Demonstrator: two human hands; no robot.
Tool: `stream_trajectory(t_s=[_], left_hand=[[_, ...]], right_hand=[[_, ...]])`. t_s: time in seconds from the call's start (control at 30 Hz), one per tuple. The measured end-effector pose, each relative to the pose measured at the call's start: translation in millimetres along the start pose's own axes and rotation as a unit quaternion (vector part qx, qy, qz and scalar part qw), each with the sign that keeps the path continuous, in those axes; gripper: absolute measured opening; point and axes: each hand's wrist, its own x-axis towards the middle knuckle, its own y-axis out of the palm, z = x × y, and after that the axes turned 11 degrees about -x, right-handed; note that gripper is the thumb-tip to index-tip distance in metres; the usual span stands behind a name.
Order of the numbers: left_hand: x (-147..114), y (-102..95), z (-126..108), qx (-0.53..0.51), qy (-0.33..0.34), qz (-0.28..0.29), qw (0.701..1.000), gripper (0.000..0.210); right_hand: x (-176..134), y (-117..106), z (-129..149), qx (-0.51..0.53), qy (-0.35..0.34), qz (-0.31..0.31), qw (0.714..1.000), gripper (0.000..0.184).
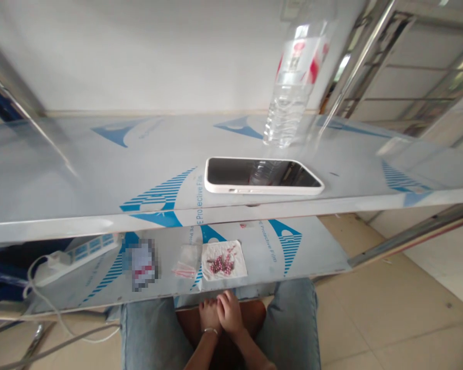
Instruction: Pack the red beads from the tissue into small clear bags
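Low between my knees, my left hand (210, 315) and my right hand (230, 311) are drawn together, touching at the fingers. Both sets of fingers are curled and closed; whatever may be in them is hidden. A thin bracelet circles my left wrist. Just beyond the hands, on the lower shelf (312, 246), lies a white cloth or tissue (237, 271) bearing small pink-and-dark beads (224, 263). To its left is a clear plastic bag (187, 259) with thin pink strips at its lower end.
A white-cased phone (264, 174) lies on the upper shelf (81, 190), with a clear water bottle (289, 97) upright behind it. A power strip (77, 259) with a white cable and a pixelated item (143, 264) occupy the lower shelf's left. Metal posts stand at both sides.
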Motion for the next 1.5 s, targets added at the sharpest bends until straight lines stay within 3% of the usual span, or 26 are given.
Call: stream_trajectory(t_s=[0.13, 0.2, 0.3, 0.43, 0.73, 1.07, 1.4, 1.5], left_hand=[[-2, -4.4, -3, -0.018, -0.001, 0.017, 1.000, 0.039], [-3, -6.9, -5, -0.016, -0.002, 0.014, 1.000, 0.039], [-5, -12.3, -8, -0.023, 0.002, 0.020, 1.000, 0.039], [-10, -19.1, -11, -0.023, -0.003, 0.008, 1.000, 0.039], [-10, -16.6, -11, -0.039, 0.001, -0.010, 0.999, 0.041], [-8, -18.5, -13, -0.034, -0.022, 0.002, 0.999, 0.043], [-9, -21.5, -12, -0.039, -0.026, 0.008, 0.999, 0.042], [-8, -24.6, -12, -0.045, -0.028, 0.031, 0.998, 0.043]], right_hand=[[5, 8, -10, -0.067, 0.175, 0.031, 0.982, 0.027], [11, 7, -10, -0.110, 0.215, 0.076, 0.967, 0.027], [18, 1, -6, -0.145, 0.221, 0.143, 0.954, 0.028], [19, -4, -3, -0.154, 0.222, 0.171, 0.948, 0.032], [16, 0, -8, -0.158, 0.203, 0.176, 0.950, 0.034], [18, -12, -4, -0.158, 0.200, 0.198, 0.947, 0.032], [20, -7, -2, -0.169, 0.220, 0.189, 0.942, 0.031], [24, -9, -5, -0.164, 0.209, 0.226, 0.937, 0.034]])
